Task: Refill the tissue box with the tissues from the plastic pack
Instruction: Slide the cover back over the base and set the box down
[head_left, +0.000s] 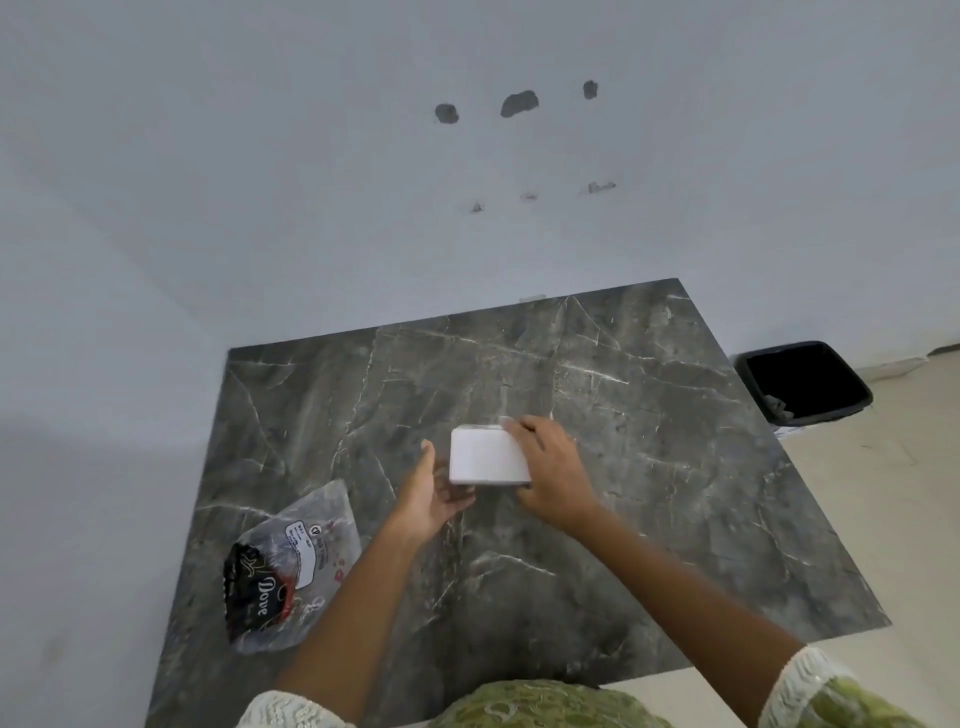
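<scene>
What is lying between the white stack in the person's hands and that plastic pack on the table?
Nothing visible. The white stack is held by the right hand, with the left hand open beside it. Only bare marble table lies between it and the plastic pack on the left. No tissue box is in view.

**Tissue stack lifted, plastic pack flattened on the table**

You have a white, block-shaped stack of tissues (488, 457) raised near the middle of the marble table (649, 467). Its broad face is turned toward you, its corners look rounded, and its top edge shows thin layered lines. Your right hand (550, 478) grips its right side; your left hand (434, 493) is open-palmed at its lower left corner.

The plastic pack (293, 569) lies flat and crumpled at the table's near left, clear film with a white label and a black "Dove" panel, well apart from the stack.
</scene>
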